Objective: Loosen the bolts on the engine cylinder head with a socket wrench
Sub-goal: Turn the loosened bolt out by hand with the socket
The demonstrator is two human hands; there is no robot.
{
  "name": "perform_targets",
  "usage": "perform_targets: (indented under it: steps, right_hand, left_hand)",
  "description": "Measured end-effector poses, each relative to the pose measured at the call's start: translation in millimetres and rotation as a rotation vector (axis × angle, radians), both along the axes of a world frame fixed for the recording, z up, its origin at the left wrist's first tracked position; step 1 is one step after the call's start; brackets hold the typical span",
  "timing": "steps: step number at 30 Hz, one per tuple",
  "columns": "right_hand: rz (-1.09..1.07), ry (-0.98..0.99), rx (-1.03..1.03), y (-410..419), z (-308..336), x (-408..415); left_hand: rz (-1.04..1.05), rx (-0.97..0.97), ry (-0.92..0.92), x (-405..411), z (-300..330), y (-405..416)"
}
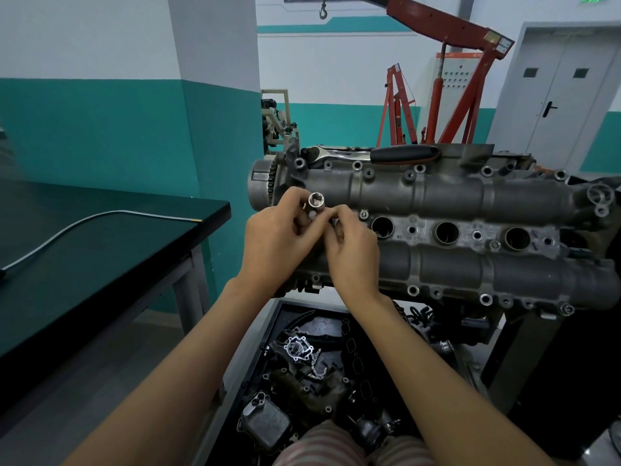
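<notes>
A silver socket (316, 200) is pinched by the fingers of both the left hand (273, 243) and right hand (353, 250) over the cylinder head (453, 203). The ratchet wrench (373, 153) is laid along its far edge. Loose engine parts (a chain among them) are heaped in the black tray (268, 334) below; a black bench (111, 250) stands left.

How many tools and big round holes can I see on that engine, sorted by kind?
Ratchet wrench, lying on the far edge of the cylinder head: 1
Socket, held by the left hand and right hand: 1
Large round holes fully in view, in a row along the middle: 3
Total: 5
</notes>
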State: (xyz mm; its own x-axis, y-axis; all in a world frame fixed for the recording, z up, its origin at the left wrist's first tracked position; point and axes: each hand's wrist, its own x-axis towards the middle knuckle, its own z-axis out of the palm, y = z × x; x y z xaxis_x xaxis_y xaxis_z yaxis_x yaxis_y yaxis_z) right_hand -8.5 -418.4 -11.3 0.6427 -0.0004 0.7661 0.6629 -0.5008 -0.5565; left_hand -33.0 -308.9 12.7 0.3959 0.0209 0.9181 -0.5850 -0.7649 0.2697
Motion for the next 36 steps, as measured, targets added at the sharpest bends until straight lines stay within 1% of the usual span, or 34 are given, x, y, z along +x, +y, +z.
perform_targets:
  steps: [7, 13, 16, 22, 26, 30, 36]
  right_hand:
    - [-0.006, -0.037, -0.015, 1.2, 0.9, -0.4]
    - [-0.043, 0.019, -0.001, 1.5, 0.3, 1.3]
    - [-0.056, 0.034, 0.001, 1.6, 0.6, 1.4]
    - [-0.007, 0.012, 0.002, 0.0, -0.8, 0.5]
    - [0.021, -0.036, -0.01, 0.1, 1.1, -2.7]
    - [0.026, -0.057, -0.014, 0.5, 1.7, -3.0]
    - [-0.036, 0.018, -0.003, 0.8, -0.2, 0.7]
  left_hand:
    - [0.028, 0.056, 0.01, -1.0, 0.9, 1.1]
    - [0.041, -0.017, 0.018, 0.0, 1.7, -2.5]
    - [0.028, -0.015, 0.021, 0.2, 0.8, -2.1]
    - [0.009, 0.016, 0.017, -1.8, 1.0, -1.2]
    - [0.013, 0.047, 0.022, -1.8, 1.0, 0.5]
    - [0.013, 0.016, 0.02, -0.6, 1.0, 1.0]
    - [0.0, -0.066, 0.031, 0.7, 1.9, -2.5]
